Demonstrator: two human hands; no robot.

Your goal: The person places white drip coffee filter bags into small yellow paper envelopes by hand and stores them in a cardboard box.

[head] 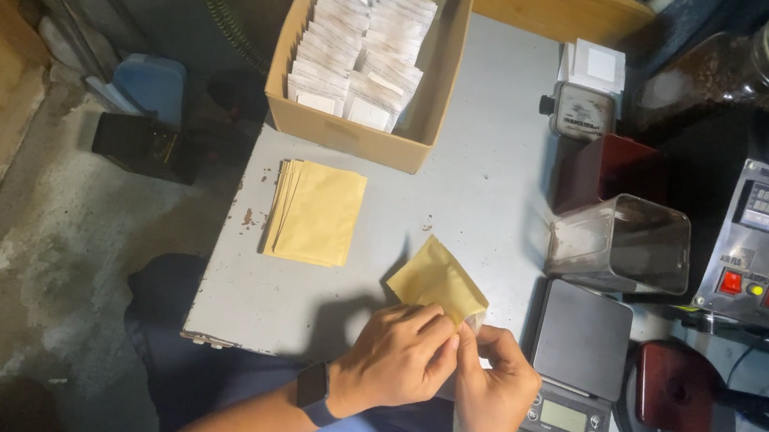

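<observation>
Both hands [444, 365] pinching yellow pouch [435, 282], stack [316, 213] beside

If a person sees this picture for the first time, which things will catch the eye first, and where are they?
At the bottom centre, the left hand and right hand together pinch one yellow-brown pouch over the grey table. A stack of the same pouches lies to the left of it, and a cardboard box full of white packets stands at the far edge.
</observation>
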